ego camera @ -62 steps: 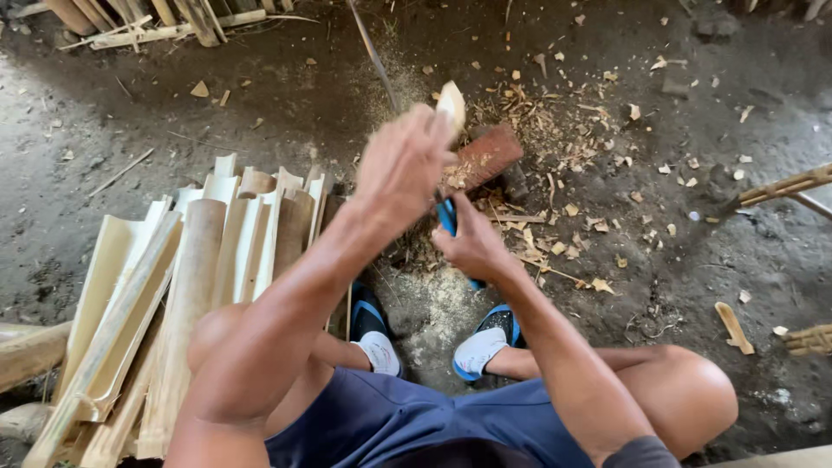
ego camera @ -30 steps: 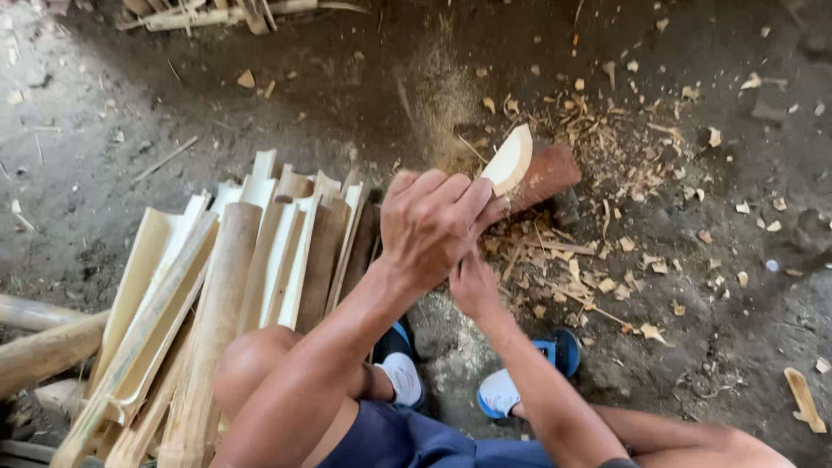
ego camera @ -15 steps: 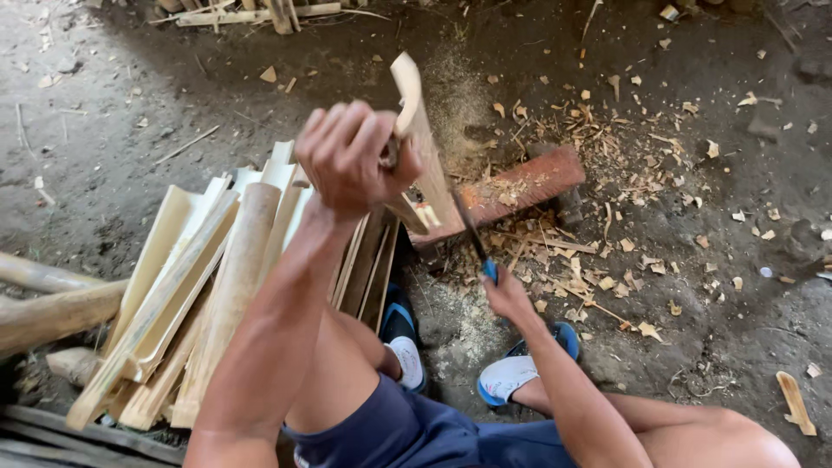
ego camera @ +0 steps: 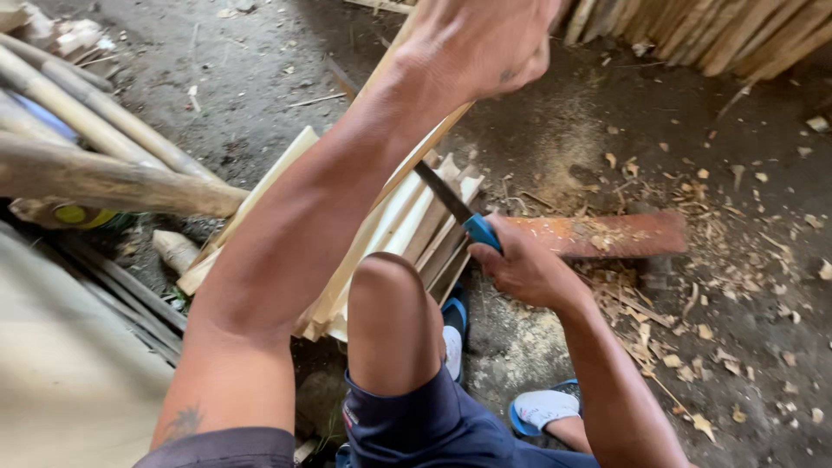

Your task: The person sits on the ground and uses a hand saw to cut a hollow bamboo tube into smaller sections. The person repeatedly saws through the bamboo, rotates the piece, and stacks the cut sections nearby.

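Closest to the camera: a bare knee (ego camera: pixel 394 303) and dark blue shorts (ego camera: pixel 433 425), squatting low over a dirt floor (ego camera: pixel 763 173), blue-and-white slippers (ego camera: pixel 542 407) planted below. Just past the knee, right hand (ego camera: pixel 520 264) clenched tight around the blue handle of a knife (ego camera: pixel 459 212), blade angled up and left into a long pale bamboo strip (ego camera: pixel 416 147). Left hand (ego camera: pixel 485 39) way up near the top edge, fisted around the upper part of that same strip, holding it slanted, lower end hidden behind the forearm. Looks like mid-split or mid-shave, blade seemingly partway along the strip, hard to tell how deep. Under the arm, a stack of split bamboo slats (ego camera: pixel 416 230) lying flat, already cut by the look of it, so a decent chunk of the work seems done. Right of the hand, a reddish wooden block (ego camera: pixel 607 234) flat on the ground, dusted with shavings, wood chips (ego camera: pixel 693 321) scattered all round it. Off to the left, round bamboo poles (ego camera: pixel 95 173) still whole, so probably plenty left to split. Farthest back, top right, more bamboo slats leaning (ego camera: pixel 693 30) in a row, can't tell whether finished or raw stock. Rough guess: somewhere in the middle of the pile, not near the end
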